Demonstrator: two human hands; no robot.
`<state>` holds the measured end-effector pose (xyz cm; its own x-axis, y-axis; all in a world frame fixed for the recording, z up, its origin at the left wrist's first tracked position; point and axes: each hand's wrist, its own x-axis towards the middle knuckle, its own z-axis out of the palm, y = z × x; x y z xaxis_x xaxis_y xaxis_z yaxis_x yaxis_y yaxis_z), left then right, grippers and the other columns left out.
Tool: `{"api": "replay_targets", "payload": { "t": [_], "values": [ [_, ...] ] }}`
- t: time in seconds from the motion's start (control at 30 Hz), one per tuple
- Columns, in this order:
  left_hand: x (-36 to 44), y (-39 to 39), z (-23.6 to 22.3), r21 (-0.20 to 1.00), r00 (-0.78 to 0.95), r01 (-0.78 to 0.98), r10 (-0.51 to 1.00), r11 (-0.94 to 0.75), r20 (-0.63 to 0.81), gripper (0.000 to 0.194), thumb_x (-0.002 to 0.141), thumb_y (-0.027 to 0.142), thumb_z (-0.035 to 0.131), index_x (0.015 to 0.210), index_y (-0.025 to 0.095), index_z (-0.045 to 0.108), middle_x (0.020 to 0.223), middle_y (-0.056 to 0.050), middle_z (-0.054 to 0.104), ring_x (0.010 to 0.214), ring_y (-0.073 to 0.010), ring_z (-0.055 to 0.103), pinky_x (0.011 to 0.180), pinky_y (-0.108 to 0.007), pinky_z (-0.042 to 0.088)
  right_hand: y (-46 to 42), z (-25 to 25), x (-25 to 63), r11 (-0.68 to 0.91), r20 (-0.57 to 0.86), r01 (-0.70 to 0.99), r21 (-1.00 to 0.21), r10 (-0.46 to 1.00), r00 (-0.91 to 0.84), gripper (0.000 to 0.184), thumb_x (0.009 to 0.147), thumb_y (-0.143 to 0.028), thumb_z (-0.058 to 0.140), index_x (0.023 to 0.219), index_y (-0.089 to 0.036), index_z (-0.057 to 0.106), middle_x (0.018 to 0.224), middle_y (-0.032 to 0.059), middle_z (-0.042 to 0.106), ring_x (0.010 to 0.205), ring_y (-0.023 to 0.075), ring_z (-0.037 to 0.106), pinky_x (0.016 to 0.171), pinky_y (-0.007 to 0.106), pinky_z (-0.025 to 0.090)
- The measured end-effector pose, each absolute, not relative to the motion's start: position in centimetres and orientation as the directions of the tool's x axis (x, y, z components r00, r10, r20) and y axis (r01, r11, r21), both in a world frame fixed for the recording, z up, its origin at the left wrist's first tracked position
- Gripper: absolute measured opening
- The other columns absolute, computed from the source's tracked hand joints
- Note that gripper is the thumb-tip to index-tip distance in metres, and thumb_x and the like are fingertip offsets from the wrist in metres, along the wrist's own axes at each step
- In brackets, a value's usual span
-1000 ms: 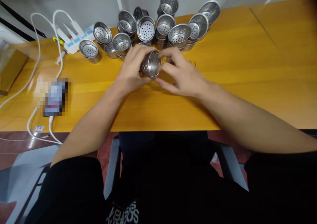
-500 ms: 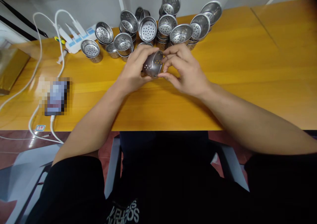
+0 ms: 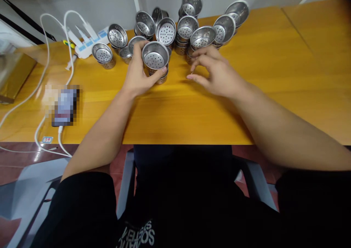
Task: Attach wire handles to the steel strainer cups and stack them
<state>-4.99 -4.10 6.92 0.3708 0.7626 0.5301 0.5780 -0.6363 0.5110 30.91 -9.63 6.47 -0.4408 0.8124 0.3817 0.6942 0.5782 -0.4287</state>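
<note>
My left hand (image 3: 139, 72) is wrapped around a perforated metal cup (image 3: 155, 56), holding it upright with its opening toward me. Beneath it shows another perforated cup (image 3: 162, 79); whether the two are nested or just in line I cannot tell. To the right of them hovers my right hand (image 3: 212, 70), fingers curved and apart, with nothing visible in it. Its fingertips are in front of a wide perforated cup (image 3: 203, 38) in the group behind.
Several more perforated cups, some stacked, line the back of the wooden table (image 3: 178, 120), among them one at the left (image 3: 102, 54). A white power strip (image 3: 91, 45) with cables stands at the back left. A phone (image 3: 65, 107) on a cable lies at the left.
The cup in my left hand has gone from lying sideways to upright and shifted left. My right hand has drawn away from it to the right.
</note>
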Motion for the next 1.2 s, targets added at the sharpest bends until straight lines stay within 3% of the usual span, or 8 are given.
{"api": "replay_targets", "payload": {
  "t": [0.07, 0.23, 0.43, 0.63, 0.8, 0.93, 1.03, 1.2],
  "values": [
    [-5.4, -3.6, 6.3, 0.503, 0.363, 0.609, 0.779, -0.613, 0.511, 0.093, 0.110, 0.105, 0.067, 0.178, 0.042, 0.053, 0.180, -0.007, 0.075, 0.168, -0.0322, 0.069, 0.148, -0.074, 0.058, -8.5, 5.6, 32.0, 0.592, 0.370, 0.684, -0.426, 0.804, -0.465, 0.054, 0.124, -0.080, 0.067, 0.150, -0.038, 0.088, 0.174, 0.0167, 0.075, 0.173, 0.0508, 0.066, 0.153, 0.080, 0.052],
    [-6.8, -0.6, 3.5, 0.415, 0.412, 0.596, 0.705, -0.688, 0.577, 0.087, 0.112, 0.097, 0.074, 0.180, 0.048, 0.051, 0.172, -0.009, 0.084, 0.167, -0.0370, 0.076, 0.134, -0.076, 0.069, -7.7, 4.4, 33.2, 0.587, 0.334, 0.675, -0.446, 0.810, -0.483, 0.060, 0.126, -0.085, 0.061, 0.168, -0.048, 0.082, 0.166, 0.0147, 0.082, 0.164, 0.0510, 0.068, 0.146, 0.086, 0.055],
    [-7.4, 1.1, 1.9, 0.406, 0.417, 0.580, 0.686, -0.706, 0.596, 0.086, 0.111, 0.092, 0.083, 0.178, 0.045, 0.057, 0.180, -0.014, 0.078, 0.167, -0.0396, 0.077, 0.134, -0.071, 0.073, -8.3, 4.9, 32.4, 0.532, 0.270, 0.726, -0.436, 0.847, -0.458, 0.059, 0.124, -0.088, 0.070, 0.149, -0.036, 0.087, 0.175, 0.0167, 0.077, 0.169, 0.0511, 0.067, 0.148, 0.080, 0.055],
    [-7.4, 1.5, 1.5, 0.365, 0.448, 0.559, 0.641, -0.745, 0.623, 0.088, 0.115, 0.084, 0.084, 0.188, 0.048, 0.053, 0.172, -0.014, 0.083, 0.170, -0.0394, 0.076, 0.137, -0.072, 0.073, -9.1, 6.2, 31.4, 0.516, 0.313, 0.724, -0.457, 0.856, -0.412, 0.063, 0.125, -0.090, 0.056, 0.152, -0.042, 0.087, 0.174, 0.0137, 0.080, 0.165, 0.0510, 0.069, 0.148, 0.081, 0.053],
    [-6.8, 2.2, 0.5, 0.476, 0.420, 0.518, 0.696, -0.710, 0.582, 0.100, 0.111, 0.092, 0.085, 0.193, 0.046, 0.050, 0.179, -0.014, 0.078, 0.181, -0.0417, 0.066, 0.153, -0.074, 0.060, -9.7, 7.3, 30.9, 0.460, 0.402, 0.730, -0.505, 0.874, -0.272, 0.065, 0.126, -0.090, 0.053, 0.174, -0.052, 0.074, 0.181, 0.0069, 0.077, 0.161, 0.0483, 0.071, 0.135, 0.076, 0.064],
    [-5.9, 1.8, 0.6, 0.601, 0.359, 0.500, 0.781, -0.623, 0.511, 0.135, 0.088, 0.111, 0.095, 0.194, 0.038, 0.053, 0.202, -0.020, 0.057, 0.197, -0.0547, 0.045, 0.165, -0.079, 0.043, -8.3, 6.7, 32.1, 0.507, 0.501, 0.672, -0.540, 0.835, -0.227, 0.064, 0.123, -0.088, 0.066, 0.177, -0.053, 0.071, 0.193, 0.0064, 0.066, 0.162, 0.0517, 0.071, 0.131, 0.081, 0.065],
    [-5.6, 0.9, 1.7, 0.635, 0.370, 0.463, 0.786, -0.619, 0.496, 0.146, 0.081, 0.113, 0.099, 0.196, 0.040, 0.049, 0.203, -0.019, 0.055, 0.196, -0.0564, 0.045, 0.163, -0.077, 0.046, -6.7, 5.6, 33.3, 0.504, 0.491, 0.673, -0.541, 0.839, -0.233, 0.062, 0.125, -0.089, 0.062, 0.172, -0.052, 0.074, 0.188, 0.0074, 0.069, 0.164, 0.0502, 0.068, 0.139, 0.081, 0.059],
    [-5.5, 0.3, 2.8, 0.636, 0.364, 0.394, 0.748, -0.663, 0.555, 0.136, 0.082, 0.107, 0.105, 0.191, 0.045, 0.051, 0.197, -0.016, 0.059, 0.193, -0.0545, 0.047, 0.157, -0.078, 0.052, -4.8, 4.5, 34.2, 0.515, 0.510, 0.675, -0.528, 0.828, -0.233, 0.068, 0.122, -0.099, 0.053, 0.158, -0.049, 0.084, 0.175, 0.0109, 0.074, 0.151, 0.0495, 0.070, 0.138, 0.080, 0.055]
  ]
}}
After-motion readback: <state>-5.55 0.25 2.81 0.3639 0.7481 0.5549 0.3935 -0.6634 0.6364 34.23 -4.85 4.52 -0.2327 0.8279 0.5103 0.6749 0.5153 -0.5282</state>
